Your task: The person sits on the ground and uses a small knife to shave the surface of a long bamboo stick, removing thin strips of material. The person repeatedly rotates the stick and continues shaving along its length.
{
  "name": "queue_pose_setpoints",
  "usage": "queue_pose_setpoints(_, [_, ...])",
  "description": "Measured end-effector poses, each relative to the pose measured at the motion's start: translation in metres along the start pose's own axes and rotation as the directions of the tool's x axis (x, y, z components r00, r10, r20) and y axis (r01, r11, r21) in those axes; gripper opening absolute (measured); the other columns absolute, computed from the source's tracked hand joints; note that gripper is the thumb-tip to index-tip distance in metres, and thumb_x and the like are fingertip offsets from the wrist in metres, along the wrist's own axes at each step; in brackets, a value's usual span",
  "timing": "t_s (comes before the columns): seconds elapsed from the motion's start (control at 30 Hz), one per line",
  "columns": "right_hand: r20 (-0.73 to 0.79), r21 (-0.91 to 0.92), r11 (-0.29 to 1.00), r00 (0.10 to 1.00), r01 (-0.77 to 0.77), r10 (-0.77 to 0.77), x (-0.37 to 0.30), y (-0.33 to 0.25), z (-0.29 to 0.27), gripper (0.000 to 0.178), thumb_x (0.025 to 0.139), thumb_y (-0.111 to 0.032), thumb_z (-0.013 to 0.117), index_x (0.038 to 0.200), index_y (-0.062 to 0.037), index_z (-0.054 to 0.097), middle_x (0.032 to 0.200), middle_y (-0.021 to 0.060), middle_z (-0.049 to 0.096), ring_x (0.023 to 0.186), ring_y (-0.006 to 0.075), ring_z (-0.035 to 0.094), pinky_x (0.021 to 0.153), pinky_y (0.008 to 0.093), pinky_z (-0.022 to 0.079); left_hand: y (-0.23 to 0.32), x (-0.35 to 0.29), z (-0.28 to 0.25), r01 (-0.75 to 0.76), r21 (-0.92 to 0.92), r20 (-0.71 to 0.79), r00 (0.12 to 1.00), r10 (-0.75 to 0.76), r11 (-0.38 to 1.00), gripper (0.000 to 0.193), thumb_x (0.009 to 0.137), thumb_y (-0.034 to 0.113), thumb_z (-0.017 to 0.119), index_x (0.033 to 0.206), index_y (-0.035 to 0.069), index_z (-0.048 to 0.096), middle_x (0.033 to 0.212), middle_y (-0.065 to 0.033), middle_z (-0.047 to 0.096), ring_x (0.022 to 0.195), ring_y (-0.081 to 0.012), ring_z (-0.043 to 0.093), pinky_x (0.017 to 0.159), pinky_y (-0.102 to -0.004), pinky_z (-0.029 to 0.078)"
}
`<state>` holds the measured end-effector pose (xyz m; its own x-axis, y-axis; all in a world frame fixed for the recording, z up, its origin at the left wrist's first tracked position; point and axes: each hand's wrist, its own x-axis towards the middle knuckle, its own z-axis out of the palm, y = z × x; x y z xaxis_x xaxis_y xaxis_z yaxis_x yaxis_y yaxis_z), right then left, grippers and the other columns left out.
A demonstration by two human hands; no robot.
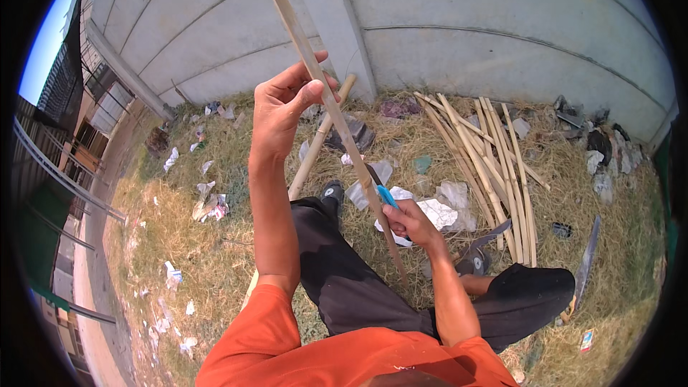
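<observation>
A long split bamboo strip (351,137) slants across the middle, from the top of the view down toward my legs. My left hand (281,115) is closed on its upper part, pinching it between thumb and fingers. Lower down, my right hand (418,223) grips a knife (388,196) with a bright blue handle. The dark blade points up and away, lying along or against the strip's right side; whether it cuts into the bamboo I cannot tell.
Several split bamboo strips (505,172) lie piled on dry grass to the right. A round bamboo pole (320,145) slants beyond my left leg. A long blade (588,254) stands out at far right. Litter is scattered before a concrete wall (459,0).
</observation>
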<state>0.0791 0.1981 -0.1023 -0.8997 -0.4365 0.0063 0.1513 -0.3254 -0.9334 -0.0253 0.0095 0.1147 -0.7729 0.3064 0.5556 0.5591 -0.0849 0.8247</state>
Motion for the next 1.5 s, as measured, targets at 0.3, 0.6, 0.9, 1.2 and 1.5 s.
queue_pose_setpoints(0.3, [-0.163, -0.529, 0.846, 0.971, 0.065, -0.176, -0.001, 0.017, 0.017, 0.05, 0.086, -0.047, 0.063, 0.08, 0.0021, 0.06, 0.055, 0.0024, 0.042, 0.056, 0.0119, 0.038, 0.052, 0.032, 0.034, -0.001, -0.003, 0.006, -0.006, 0.132, -0.201, 0.979, 0.032, 0.991, 0.024, 0.08, 0.018, 0.075, 0.087, -0.002, 0.063, 0.073, -0.0053, 0.065, 0.064, -0.0092, 0.059, 0.06, -0.023, 0.048])
queue_pose_setpoints(0.6, [-0.137, -0.44, 0.898, 0.985, 0.034, -0.104, -0.005, 0.033, 0.012, 0.049, 0.088, -0.044, 0.06, 0.074, 0.003, 0.058, 0.055, 0.0019, 0.037, 0.058, 0.0107, 0.033, 0.052, 0.0319, 0.031, -0.004, 0.0, 0.013, 0.055, 0.243, -0.253, 0.967, 0.009, 0.968, 0.023, 0.085, 0.021, 0.07, 0.089, -0.001, 0.064, 0.073, -0.0025, 0.062, 0.062, -0.0074, 0.055, 0.06, -0.0232, 0.044])
queue_pose_setpoints(0.9, [-0.352, -0.551, 0.823, 0.854, 0.142, -0.383, -0.007, 0.027, 0.014, 0.035, 0.086, -0.026, 0.067, 0.07, 0.002, 0.055, 0.053, 0.0046, 0.036, 0.053, 0.0107, 0.033, 0.048, 0.0318, 0.031, -0.016, -0.003, 0.032, 0.045, 0.157, -0.036, 0.999, -0.04, 0.987, 0.028, 0.084, 0.015, 0.07, 0.104, -0.003, 0.062, 0.084, -0.0057, 0.065, 0.077, -0.01, 0.06, 0.071, -0.0261, 0.049])
queue_pose_setpoints(1.2, [-0.406, -0.759, 0.616, 0.587, 0.21, -0.7, -0.006, 0.019, 0.018, 0.028, 0.082, -0.016, 0.07, 0.065, 0.0015, 0.056, 0.051, 0.0114, 0.047, 0.042, 0.023, 0.043, 0.044, 0.0352, 0.034, -0.024, 0.011, 0.033, 0.167, 0.077, 0.131, 0.976, -0.176, 0.983, 0.043, 0.089, 0.015, 0.063, 0.125, -0.004, 0.048, 0.086, -0.013, 0.067, 0.079, -0.0184, 0.066, 0.075, -0.0311, 0.053])
queue_pose_setpoints(1.5, [-0.374, -0.83, 0.522, 0.498, 0.198, -0.783, -0.005, 0.023, 0.011, 0.024, 0.077, -0.008, 0.072, 0.063, 0.0006, 0.055, 0.052, 0.0113, 0.047, 0.042, 0.0263, 0.046, 0.043, 0.0362, 0.034, -0.03, 0.015, 0.039, 0.111, 0.142, 0.247, 0.958, -0.144, 0.984, 0.06, 0.089, 0.017, 0.063, 0.139, 0.0, 0.034, 0.085, -0.0165, 0.068, 0.082, -0.0234, 0.068, 0.075, -0.035, 0.056])
